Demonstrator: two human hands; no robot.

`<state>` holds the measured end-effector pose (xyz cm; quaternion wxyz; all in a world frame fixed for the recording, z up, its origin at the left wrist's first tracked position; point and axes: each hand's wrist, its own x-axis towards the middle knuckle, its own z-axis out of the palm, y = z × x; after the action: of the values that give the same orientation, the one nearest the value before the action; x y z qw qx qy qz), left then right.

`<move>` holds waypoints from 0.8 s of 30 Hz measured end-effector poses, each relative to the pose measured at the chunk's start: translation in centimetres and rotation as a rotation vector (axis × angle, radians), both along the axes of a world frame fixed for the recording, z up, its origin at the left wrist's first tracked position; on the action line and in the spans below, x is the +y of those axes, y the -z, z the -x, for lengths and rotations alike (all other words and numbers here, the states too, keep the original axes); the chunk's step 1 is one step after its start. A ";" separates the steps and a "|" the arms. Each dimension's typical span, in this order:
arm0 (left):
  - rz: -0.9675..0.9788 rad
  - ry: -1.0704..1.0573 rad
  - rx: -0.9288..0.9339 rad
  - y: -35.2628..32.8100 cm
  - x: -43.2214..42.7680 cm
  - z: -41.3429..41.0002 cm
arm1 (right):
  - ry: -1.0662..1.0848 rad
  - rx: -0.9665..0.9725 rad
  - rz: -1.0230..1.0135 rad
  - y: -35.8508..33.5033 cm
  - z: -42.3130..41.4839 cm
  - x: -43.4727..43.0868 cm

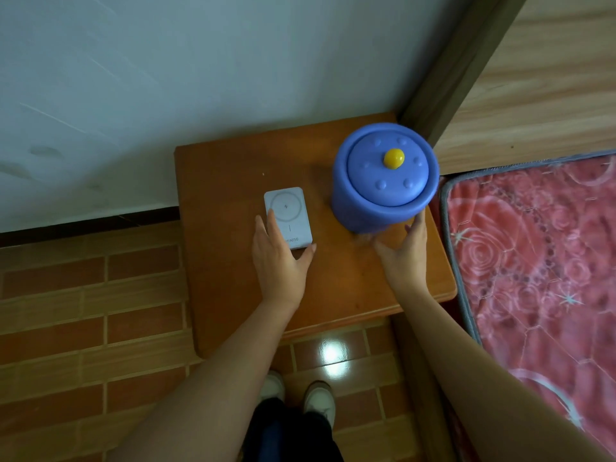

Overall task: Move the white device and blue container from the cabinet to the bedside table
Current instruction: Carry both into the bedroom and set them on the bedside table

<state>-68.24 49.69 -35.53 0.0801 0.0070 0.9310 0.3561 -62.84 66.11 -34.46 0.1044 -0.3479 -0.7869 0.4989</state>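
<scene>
A white device [288,216], flat and rectangular with a ring mark on top, lies on the orange-brown bedside table [233,181]. My left hand [278,261] covers its near left part, fingers along the left edge and thumb at the near right corner. A round blue container [383,181] with a studded lid and a yellow knob stands upright at the table's far right. My right hand [401,253] is just in front of its base with fingers spread. The thumb is at the container's lower side and the fingertips are blurred.
A white wall runs behind the table. A bed with a red floral mattress [533,261] and a wooden headboard [533,95] borders the table on the right. Brown brick-pattern floor tiles [83,311] lie to the left and below, where my shoes show.
</scene>
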 end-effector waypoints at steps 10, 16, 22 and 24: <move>0.054 0.160 0.103 -15.2 -7.5 1.4 | -0.036 -0.149 -0.142 -15.0 -2.6 -1.3; 0.087 0.254 0.277 -27.7 -13.0 0.2 | -0.460 0.056 -0.402 -27.4 -1.4 -5.1; 0.354 0.261 0.424 -36.3 -20.2 -4.0 | -0.826 0.235 -0.709 -36.7 -0.8 -10.8; 0.421 0.207 0.426 -38.2 -22.8 -6.0 | -0.921 0.295 -0.746 -38.6 -0.7 -13.1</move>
<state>-62.27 26.86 2.71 -0.0810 0.1595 0.9744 0.1358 -62.13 53.01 4.17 0.1008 0.1610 -0.9553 0.2265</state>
